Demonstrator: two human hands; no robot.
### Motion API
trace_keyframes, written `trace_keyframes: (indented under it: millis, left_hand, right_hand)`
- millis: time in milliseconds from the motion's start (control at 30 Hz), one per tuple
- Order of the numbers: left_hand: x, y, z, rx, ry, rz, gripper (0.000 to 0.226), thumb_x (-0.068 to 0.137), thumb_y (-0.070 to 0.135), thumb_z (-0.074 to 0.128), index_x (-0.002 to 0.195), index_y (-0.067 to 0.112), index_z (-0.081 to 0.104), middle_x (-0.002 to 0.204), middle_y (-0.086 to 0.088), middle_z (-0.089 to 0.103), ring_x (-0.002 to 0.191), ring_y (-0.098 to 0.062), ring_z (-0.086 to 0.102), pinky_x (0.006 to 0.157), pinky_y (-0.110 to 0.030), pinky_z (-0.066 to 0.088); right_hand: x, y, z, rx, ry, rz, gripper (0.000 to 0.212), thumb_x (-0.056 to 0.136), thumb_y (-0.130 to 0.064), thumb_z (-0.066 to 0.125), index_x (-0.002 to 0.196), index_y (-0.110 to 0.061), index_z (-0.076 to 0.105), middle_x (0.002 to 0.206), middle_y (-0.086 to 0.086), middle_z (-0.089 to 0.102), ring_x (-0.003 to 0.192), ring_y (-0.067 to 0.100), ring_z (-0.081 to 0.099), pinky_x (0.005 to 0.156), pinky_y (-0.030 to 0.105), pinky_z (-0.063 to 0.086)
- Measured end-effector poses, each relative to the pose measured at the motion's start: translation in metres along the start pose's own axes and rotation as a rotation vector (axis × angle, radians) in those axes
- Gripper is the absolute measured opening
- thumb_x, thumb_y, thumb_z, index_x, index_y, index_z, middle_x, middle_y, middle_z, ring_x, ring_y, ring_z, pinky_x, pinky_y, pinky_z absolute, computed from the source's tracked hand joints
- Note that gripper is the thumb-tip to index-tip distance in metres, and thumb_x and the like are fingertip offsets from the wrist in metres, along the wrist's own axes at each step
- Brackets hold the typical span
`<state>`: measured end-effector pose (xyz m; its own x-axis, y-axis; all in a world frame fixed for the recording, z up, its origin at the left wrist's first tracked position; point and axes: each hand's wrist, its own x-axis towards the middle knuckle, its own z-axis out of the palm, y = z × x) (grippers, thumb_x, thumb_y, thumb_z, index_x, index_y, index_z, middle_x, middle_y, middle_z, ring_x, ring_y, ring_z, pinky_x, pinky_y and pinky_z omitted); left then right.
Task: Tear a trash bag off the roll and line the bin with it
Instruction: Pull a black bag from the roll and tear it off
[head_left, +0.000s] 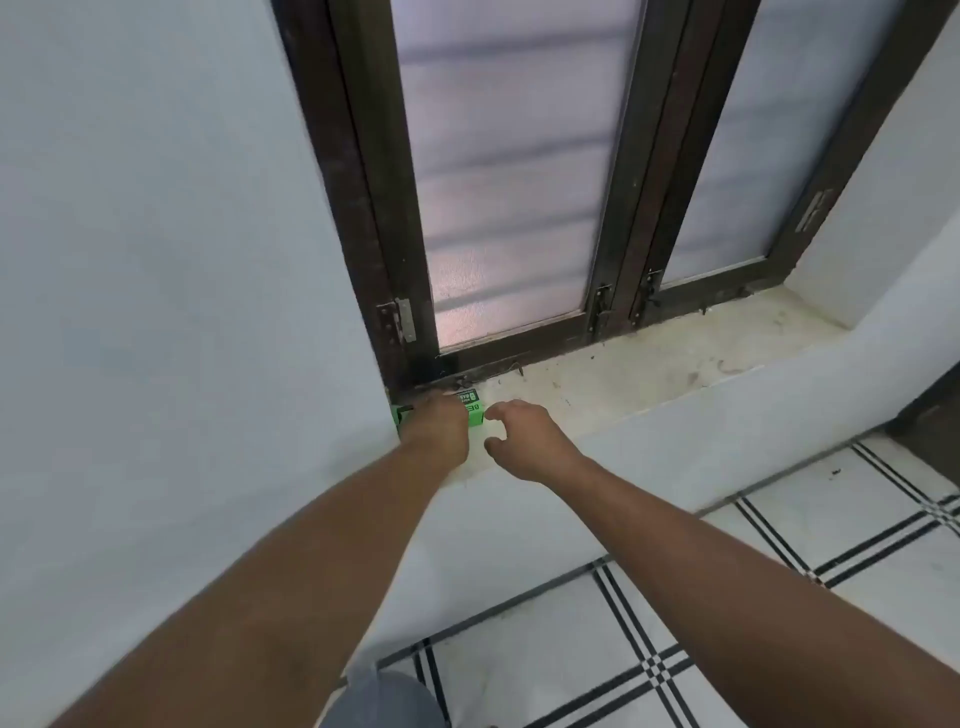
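Nearest to us a tiled floor (727, 597) with black lines runs under both bare forearms, which reach up to a pale window sill (649, 374). There we find the green trash bag pack (475, 413) lying in the sill's left corner (its contents are hidden). Our left hand (439, 426) rests on top of it, fingers curled over; how firmly, we cannot tell. Our right hand (524, 436) hovers just beside its right end, fingers spread wide, holding nothing. Behind stands a dark-framed frosted window (509, 182).

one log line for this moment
left hand on green package | right hand open beside it | on windowsill | bin unseen
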<state>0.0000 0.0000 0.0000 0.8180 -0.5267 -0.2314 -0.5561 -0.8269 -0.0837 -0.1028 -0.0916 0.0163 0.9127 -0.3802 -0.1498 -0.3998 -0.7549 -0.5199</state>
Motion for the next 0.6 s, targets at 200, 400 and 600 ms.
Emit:
trace_keyframes:
  millis: [200, 400, 600]
  left_hand:
    - [0.035, -0.009, 0.006, 0.182, -0.057, -0.087, 0.046, 0.1, 0.021, 0.056, 0.144, 0.01, 0.053, 0.143, -0.014, 0.057, 0.132, -0.032, 0.055, 0.105, -0.038, 0.048]
    - [0.04, -0.009, -0.013, 0.026, 0.005, -0.048, 0.042, 0.096, 0.027, 0.06, 0.136, 0.013, 0.055, 0.129, -0.014, 0.052, 0.111, -0.038, 0.06, 0.089, -0.041, 0.05]
    - [0.033, 0.01, -0.048, -0.197, 0.172, 0.068, 0.062, 0.085, 0.027, 0.076, 0.138, 0.018, 0.047, 0.136, -0.007, 0.053, 0.115, -0.029, 0.057, 0.077, -0.036, 0.047]
  right_hand:
    - [0.042, 0.014, 0.004, 0.001, -0.044, 0.017, 0.056, 0.092, -0.014, 0.068, 0.147, -0.016, 0.056, 0.144, 0.006, 0.059, 0.128, 0.026, 0.057, 0.103, 0.036, 0.05]
    - [0.076, 0.025, 0.009, -0.054, -0.06, -0.097, 0.089, 0.084, -0.005, 0.074, 0.16, -0.021, 0.032, 0.159, 0.003, 0.045, 0.141, 0.025, 0.047, 0.104, 0.036, 0.05]
    - [0.108, 0.049, 0.0, 0.005, -0.076, -0.254, 0.072, 0.084, -0.033, 0.077, 0.145, -0.034, 0.04, 0.135, -0.004, 0.064, 0.116, 0.022, 0.065, 0.087, 0.045, 0.059]
